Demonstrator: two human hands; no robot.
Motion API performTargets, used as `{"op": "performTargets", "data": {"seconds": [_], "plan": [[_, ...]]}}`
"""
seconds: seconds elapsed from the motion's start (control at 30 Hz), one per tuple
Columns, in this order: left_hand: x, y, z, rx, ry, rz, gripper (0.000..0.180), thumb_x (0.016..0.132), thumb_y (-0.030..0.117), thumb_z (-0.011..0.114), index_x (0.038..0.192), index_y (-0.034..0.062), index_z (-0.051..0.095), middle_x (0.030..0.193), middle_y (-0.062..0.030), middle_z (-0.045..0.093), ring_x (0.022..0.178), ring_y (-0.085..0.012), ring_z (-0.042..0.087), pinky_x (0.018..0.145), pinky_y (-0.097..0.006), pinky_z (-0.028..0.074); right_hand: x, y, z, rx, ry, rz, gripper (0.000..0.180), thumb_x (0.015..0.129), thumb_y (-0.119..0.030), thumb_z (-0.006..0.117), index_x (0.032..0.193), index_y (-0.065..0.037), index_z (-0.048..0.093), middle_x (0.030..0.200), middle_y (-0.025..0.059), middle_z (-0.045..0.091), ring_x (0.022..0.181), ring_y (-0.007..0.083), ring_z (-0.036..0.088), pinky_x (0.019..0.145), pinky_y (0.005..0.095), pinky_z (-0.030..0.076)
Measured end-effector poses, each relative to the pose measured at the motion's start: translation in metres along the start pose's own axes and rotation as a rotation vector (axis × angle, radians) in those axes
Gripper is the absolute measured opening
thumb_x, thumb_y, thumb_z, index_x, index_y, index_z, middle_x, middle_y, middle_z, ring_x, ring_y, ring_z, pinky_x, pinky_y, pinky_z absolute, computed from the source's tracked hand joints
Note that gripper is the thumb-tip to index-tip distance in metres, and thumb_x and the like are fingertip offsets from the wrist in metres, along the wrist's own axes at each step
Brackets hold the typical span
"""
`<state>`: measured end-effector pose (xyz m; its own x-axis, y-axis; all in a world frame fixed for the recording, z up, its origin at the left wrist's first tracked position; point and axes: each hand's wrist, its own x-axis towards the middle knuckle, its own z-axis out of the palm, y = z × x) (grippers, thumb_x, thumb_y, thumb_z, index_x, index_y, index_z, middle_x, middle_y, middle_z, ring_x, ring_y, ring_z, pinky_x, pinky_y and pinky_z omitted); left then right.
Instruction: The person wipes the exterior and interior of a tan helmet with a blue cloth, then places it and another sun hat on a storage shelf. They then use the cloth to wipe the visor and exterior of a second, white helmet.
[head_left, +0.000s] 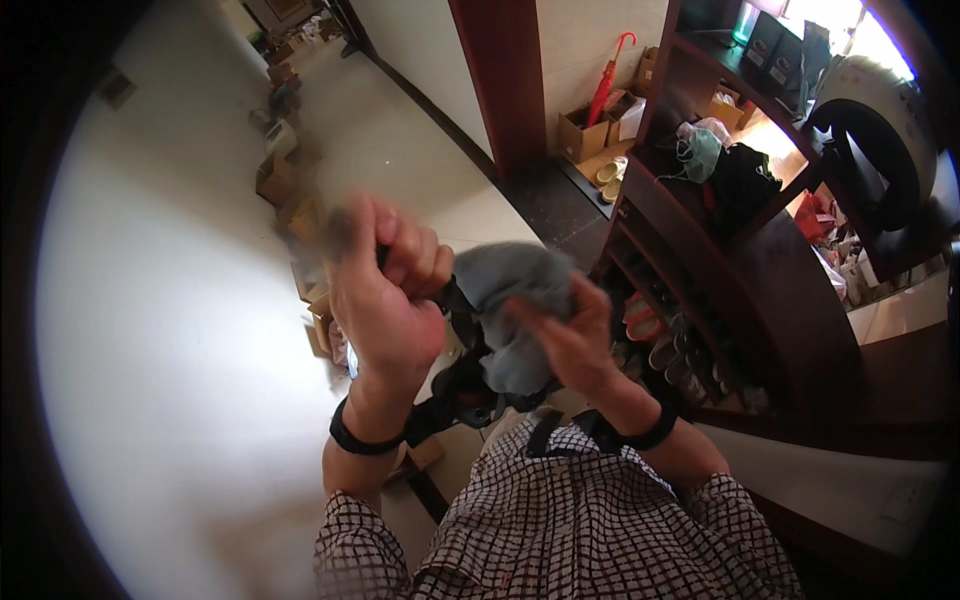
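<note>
My left hand (385,290) is raised in front of the white wall, its fingers curled closed. A small dark blurred thing (341,236) shows at its finger end; its kind cannot be made out. A soft, folded grey cloth (515,275) hangs between my hands. My right hand (575,340) grips the cloth from its right side, fingers lying across it, smeared by motion. Black gear with straps (465,390) shows just below the cloth, partly hidden. Each wrist wears a black band.
To the right stands a dark wooden shelf unit (740,270) with shoes in its lower racks and a white and black helmet (870,130) on top. Cardboard boxes (275,180) line the left wall (170,300). A red umbrella (603,92) stands in a box beyond the dark doorway post.
</note>
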<state>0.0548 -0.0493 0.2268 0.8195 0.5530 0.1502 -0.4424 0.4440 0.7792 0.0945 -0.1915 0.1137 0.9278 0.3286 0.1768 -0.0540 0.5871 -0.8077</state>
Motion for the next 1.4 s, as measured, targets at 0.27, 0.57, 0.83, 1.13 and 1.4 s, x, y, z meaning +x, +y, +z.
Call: {"op": "performTargets", "data": {"seconds": [0.27,0.57,0.83,1.13,1.4], "plan": [[0.004,-0.01,0.011,-0.02,-0.053,-0.045,0.036,0.098,0.036,0.044,0.071,0.0122,0.037,0.054,0.0055,0.02,0.046,-0.0063,0.012,0.043,-0.025,0.015,-0.011,0.005,-0.019,-0.427,0.111,-0.113,0.029,0.077,-0.007,0.072,0.102,0.0,0.059,0.094,0.0087,0.065,0.081,0.0184,0.064,0.072,0.0285,0.05],[0.013,-0.016,0.006,0.009,-0.051,-0.012,0.036,0.098,0.036,0.044,0.072,0.0115,0.036,0.056,0.0047,0.021,0.048,-0.0069,0.013,0.045,-0.025,0.015,-0.011,0.039,-0.048,-0.889,0.008,-0.146,0.023,0.075,0.0,0.066,0.096,0.0,0.057,0.083,0.014,0.061,0.074,0.0267,0.061,0.065,0.0316,0.047],[0.012,-0.025,0.007,0.055,-0.016,0.068,0.04,0.097,0.034,0.046,0.067,0.0104,0.035,0.053,0.0033,0.024,0.046,-0.0076,0.018,0.044,-0.026,0.02,-0.056,0.039,-0.005,-0.53,-0.061,0.002,0.022,0.078,-0.01,0.073,0.083,0.004,0.058,0.07,0.0082,0.059,0.064,0.009,0.052,0.055,0.0275,0.044],[-0.001,-0.042,0.016,-0.034,-0.061,0.036,0.036,0.098,0.036,0.044,0.072,0.012,0.036,0.057,0.0042,0.023,0.048,-0.0073,0.016,0.046,-0.024,0.019,-0.024,0.081,0.03,-0.442,0.076,0.077,0.023,0.078,-0.011,0.066,0.09,0.004,0.054,0.075,0.0151,0.055,0.066,0.0154,0.049,0.062,0.0315,0.046],[0.005,-0.039,0.03,-0.109,-0.095,0.034,0.035,0.099,0.031,0.041,0.071,0.0122,0.034,0.057,0.0046,0.02,0.048,-0.0068,0.012,0.044,-0.024,0.016,-0.011,0.104,0.02,-0.738,0.138,-0.182,0.031,0.072,-0.024,0.074,0.08,0.0,0.054,0.071,0.0217,0.057,0.069,0.0411,0.057,0.059,0.0445,0.047]]}}
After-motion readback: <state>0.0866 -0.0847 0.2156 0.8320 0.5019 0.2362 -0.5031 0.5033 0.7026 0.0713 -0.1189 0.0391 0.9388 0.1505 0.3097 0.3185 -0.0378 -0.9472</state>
